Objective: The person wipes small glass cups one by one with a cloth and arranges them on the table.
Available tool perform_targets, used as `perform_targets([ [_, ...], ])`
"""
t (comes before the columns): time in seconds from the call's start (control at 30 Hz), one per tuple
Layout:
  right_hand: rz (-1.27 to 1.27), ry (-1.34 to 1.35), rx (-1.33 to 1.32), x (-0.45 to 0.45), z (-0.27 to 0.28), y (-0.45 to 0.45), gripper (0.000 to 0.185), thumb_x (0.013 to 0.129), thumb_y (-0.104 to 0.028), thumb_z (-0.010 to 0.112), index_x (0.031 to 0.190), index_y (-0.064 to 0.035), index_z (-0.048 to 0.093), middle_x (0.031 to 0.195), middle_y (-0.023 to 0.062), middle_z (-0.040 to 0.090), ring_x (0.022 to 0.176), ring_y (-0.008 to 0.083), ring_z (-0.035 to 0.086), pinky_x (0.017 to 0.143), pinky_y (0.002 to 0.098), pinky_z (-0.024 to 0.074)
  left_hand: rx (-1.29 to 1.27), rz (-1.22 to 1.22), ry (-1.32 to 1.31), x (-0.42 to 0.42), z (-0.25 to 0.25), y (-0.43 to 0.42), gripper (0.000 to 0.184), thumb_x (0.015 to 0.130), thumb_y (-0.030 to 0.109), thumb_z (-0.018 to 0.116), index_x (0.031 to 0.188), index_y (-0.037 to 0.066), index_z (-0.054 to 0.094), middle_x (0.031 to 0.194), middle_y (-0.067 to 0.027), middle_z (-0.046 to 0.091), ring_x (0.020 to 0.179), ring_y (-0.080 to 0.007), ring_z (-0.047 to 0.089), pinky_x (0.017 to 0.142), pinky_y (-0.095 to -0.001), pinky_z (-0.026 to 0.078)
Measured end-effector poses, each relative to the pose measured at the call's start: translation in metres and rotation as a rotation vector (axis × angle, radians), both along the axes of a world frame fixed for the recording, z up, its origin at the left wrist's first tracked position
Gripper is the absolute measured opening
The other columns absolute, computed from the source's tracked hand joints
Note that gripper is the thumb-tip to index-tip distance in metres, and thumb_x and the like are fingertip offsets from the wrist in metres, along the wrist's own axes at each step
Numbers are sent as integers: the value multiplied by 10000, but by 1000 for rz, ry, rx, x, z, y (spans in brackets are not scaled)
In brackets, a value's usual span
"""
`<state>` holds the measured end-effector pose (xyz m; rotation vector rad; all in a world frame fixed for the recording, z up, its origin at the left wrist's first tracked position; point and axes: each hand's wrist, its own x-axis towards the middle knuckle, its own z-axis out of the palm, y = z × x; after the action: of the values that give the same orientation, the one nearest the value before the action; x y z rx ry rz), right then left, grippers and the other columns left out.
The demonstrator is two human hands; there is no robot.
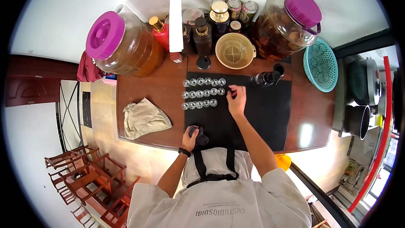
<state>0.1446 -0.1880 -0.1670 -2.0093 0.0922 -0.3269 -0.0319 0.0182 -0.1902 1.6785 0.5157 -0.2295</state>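
Note:
My left hand (pixel 189 139) is closed around a dark grey cloth (pixel 201 137) close to the front edge of the table. Further up, my right hand (pixel 237 100) reaches over the black mat (pixel 261 114), with its fingers drawn together. Something dark shows at those fingertips, too small to make out. Just left of them stand small clear glass cups (pixel 199 93) in three rows. A black pump bottle (pixel 265 78) is to the right of my right hand. A beige cloth (pixel 145 119) lies crumpled on the wood at the left.
Large jars with purple lids, one at left (pixel 135 46) and one at right (pixel 278 29), flank bottles (pixel 202 38), cans (pixel 248 10) and a tan basket (pixel 235 50) along the wall. A turquoise basket (pixel 320 85) sits at the right edge. Wooden chairs (pixel 90 173) stand lower left.

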Motion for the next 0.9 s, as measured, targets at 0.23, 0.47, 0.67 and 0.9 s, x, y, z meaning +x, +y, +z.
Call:
perform_targets([
  [0.23,-36,-169,-387,107,52,-20,445,745,-18,637,1169,-76,517,1125,119,508,963,278,549,796,379,467,21,3,-7,3,6,-1,228,886,239,596,996,39,608,894,-76,637,866,-159,594,803,-285,459],
  [0.47,117,186,-970,194,-3,-33,455,724,-154,684,1157,-119,548,1093,110,548,1055,320,523,897,409,440,15,54,5,2,5,-2,234,885,245,594,988,36,615,882,-80,643,852,-165,597,798,-285,458],
  [0.67,55,19,119,121,63,-19,351,726,26,690,1015,-53,505,945,77,568,864,179,606,736,297,504,5,54,-39,4,4,-1,234,895,247,584,993,38,616,894,-70,641,862,-152,589,788,-273,456],
  [0.9,266,327,905,-56,90,-32,262,832,47,608,1060,-11,494,934,55,549,891,186,616,781,288,517,-456,78,-23,10,23,-7,291,975,247,463,1119,24,582,1022,-46,616,932,-117,574,848,-246,449],
])
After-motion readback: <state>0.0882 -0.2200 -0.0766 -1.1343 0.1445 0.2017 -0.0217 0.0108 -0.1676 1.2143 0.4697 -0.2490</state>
